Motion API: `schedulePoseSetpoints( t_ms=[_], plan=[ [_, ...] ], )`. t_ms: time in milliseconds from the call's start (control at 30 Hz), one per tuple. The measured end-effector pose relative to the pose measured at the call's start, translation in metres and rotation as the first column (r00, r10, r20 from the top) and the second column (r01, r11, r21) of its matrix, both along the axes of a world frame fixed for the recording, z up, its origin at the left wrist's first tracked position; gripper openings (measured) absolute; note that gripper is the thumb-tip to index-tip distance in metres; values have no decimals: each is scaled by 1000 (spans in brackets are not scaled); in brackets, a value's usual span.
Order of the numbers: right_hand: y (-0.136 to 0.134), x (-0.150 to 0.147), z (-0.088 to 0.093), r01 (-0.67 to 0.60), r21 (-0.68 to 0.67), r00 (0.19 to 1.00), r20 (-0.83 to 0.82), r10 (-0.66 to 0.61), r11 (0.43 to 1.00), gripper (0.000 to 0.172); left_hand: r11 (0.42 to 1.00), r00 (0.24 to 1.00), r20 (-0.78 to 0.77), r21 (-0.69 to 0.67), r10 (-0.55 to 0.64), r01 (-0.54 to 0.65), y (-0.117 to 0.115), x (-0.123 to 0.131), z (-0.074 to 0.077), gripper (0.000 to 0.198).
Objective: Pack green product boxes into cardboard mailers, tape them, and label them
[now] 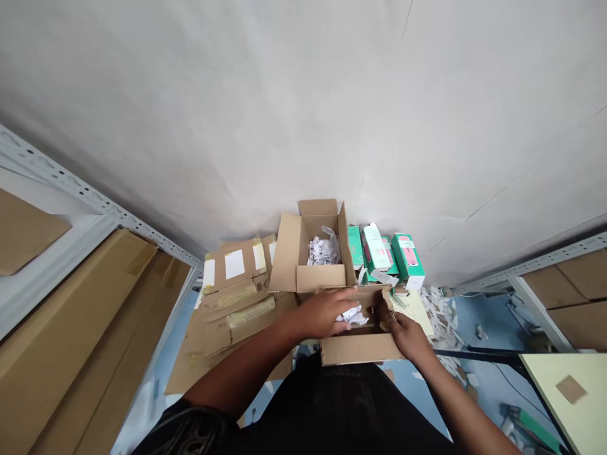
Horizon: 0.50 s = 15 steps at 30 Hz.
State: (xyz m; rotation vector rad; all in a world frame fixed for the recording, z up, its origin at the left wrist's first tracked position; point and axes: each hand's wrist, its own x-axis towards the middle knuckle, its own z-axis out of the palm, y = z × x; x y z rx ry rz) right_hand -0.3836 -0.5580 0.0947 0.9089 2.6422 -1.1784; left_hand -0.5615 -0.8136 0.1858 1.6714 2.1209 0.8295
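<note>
An open cardboard box [361,349] is close to my body, with white crumpled paper [353,315] inside it. My left hand [327,312] reaches over the box's left side, its fingers apart beside the paper; its palm side is hidden. At the right side, my right hand [408,333] grips the box wall, fingers partly hidden inside. Just behind stands a second open cardboard box [321,278] holding shredded white paper [324,250].
Green and white cartons [408,260] stand right of the boxes. Flattened cardboard [237,297] lies left. Metal shelving [102,203] with large boxes [71,316] borders the left side. Paper scraps [439,313] litter the right; a pale table [569,392] is at lower right.
</note>
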Motion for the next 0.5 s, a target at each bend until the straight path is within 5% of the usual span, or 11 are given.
schedulePoseSetpoints(
  t_ms=[267, 500],
  plan=[
    [-16, 60, 14, 326, -12, 941, -91, -326, 945, 37, 936, 977, 68, 279, 203, -214, -21, 5, -12, 24],
    [1, 155, 12, 585, -12, 803, -130, -581, 811, 38, 932, 988, 60, 328, 140, -152, 30, 28, -8, 29]
  ],
)
